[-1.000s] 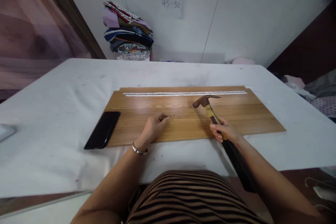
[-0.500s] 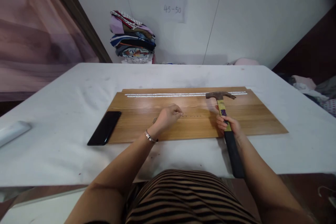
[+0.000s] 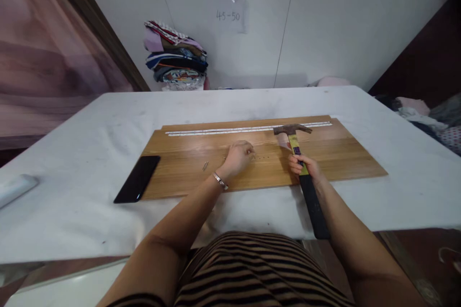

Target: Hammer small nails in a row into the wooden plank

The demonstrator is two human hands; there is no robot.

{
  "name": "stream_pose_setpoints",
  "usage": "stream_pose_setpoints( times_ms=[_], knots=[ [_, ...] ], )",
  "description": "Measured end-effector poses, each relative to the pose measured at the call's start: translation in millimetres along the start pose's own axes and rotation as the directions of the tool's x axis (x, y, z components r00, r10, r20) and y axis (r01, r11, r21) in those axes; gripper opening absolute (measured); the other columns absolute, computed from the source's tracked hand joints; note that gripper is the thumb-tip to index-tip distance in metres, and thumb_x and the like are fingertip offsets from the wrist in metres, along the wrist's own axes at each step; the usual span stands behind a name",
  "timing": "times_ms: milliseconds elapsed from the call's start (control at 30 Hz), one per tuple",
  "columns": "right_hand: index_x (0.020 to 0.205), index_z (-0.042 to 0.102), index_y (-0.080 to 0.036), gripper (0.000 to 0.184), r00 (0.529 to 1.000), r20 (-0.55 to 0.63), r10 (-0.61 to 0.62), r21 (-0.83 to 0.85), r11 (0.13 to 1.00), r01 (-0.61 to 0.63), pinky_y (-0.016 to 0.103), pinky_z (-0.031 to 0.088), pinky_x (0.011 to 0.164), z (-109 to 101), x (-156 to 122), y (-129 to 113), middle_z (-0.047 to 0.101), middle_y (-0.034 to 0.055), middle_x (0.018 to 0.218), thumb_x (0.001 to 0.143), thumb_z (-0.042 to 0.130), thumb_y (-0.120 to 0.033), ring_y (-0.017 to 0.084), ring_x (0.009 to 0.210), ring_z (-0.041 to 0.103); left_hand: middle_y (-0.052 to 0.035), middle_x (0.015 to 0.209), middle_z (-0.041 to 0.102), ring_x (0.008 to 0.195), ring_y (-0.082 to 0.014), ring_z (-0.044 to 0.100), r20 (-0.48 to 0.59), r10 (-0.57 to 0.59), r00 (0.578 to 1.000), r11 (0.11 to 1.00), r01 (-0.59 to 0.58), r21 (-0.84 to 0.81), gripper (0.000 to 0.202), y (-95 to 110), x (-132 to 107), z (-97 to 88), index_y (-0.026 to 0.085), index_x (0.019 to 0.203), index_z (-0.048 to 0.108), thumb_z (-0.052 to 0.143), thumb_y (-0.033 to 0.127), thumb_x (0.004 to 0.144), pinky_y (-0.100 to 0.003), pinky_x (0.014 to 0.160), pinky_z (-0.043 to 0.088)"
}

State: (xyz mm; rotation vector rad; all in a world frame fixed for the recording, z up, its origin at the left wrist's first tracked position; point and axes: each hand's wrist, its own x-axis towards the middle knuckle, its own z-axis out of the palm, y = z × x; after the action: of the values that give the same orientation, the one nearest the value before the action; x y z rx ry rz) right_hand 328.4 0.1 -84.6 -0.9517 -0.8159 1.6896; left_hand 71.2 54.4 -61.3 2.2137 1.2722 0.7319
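A claw hammer (image 3: 294, 146) with a yellow and black handle is gripped by my right hand (image 3: 306, 167), which is wrapped round the yellow part. Its rusty head is raised over the right half of a brown wooden board (image 3: 180, 165). My left hand (image 3: 239, 156) is low over the middle of the board, thumb and fingers pinched together. What the pinch holds is too small to make out. Beside those fingertips runs a row of small dark dots (image 3: 263, 157). A few slim metal nails (image 3: 205, 166) lie on the board left of my left hand.
Two white measuring strips (image 3: 216, 131) lie along the board's far side. A black phone (image 3: 137, 179) rests over its left edge. White cloth covers the table (image 3: 82, 153), with a white roll (image 3: 18, 188) at far left. Folded clothes (image 3: 176, 55) are stacked against the wall.
My left hand has shifted right along the row of dots, uncovering the nails near its wrist. The hammer stays raised in my right hand. The whole view has moved slightly.
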Motion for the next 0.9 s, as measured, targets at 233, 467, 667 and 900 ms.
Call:
stream_pose_setpoints(
  times_ms=[233,467,667,900],
  knots=[
    [0.109,0.053,-0.024,0.039,0.999,0.033,0.032,0.131,0.991,-0.036,0.016,0.023,0.037,-1,1,1,0.037,-0.0069,0.062,0.071,0.061,-0.019,0.006,0.042,0.022,-0.0039,0.091,0.069,0.094,-0.0181,0.061,0.011,0.007,1.0,0.996,-0.008,0.09,0.011,-2,0,7.9,0.018,0.073,0.066,0.06,0.014,0.082,-0.032,0.09,0.046],
    [0.105,0.054,-0.023,0.036,0.999,0.037,0.007,0.058,0.998,-0.009,0.017,0.022,0.037,-1,1,1,0.035,-0.0073,0.061,0.07,0.063,-0.022,0.006,0.042,0.021,-0.0054,0.092,0.069,0.095,-0.0191,0.06,0.026,0.036,0.999,0.987,-0.04,0.154,0.011,0,-2,10.6,0.017,0.075,0.066,0.06,0.014,0.083,-0.034,0.092,0.044],
    [0.105,0.053,-0.023,0.037,0.998,0.057,-0.009,0.0,1.0,0.009,0.018,0.021,0.036,1,0,2,0.039,-0.0079,0.06,0.07,0.063,-0.026,0.006,0.04,0.023,-0.0062,0.091,0.067,0.094,-0.02,0.059,0.04,0.063,0.997,0.971,-0.07,0.229,0.011,2,-3,13.0,0.017,0.075,0.065,0.059,0.015,0.085,-0.036,0.091,0.042],
    [0.095,0.049,-0.022,0.034,0.991,0.132,0.027,-0.071,0.997,-0.018,0.017,0.024,0.032,8,-6,2,0.048,-0.0084,0.059,0.069,0.069,-0.03,0.004,0.036,0.03,-0.0058,0.095,0.068,0.097,-0.0203,0.058,-0.002,0.084,0.996,0.962,-0.08,0.263,0.009,2,-11,12.2,0.017,0.081,0.067,0.06,0.019,0.087,-0.037,0.094,0.04]
  ],
)
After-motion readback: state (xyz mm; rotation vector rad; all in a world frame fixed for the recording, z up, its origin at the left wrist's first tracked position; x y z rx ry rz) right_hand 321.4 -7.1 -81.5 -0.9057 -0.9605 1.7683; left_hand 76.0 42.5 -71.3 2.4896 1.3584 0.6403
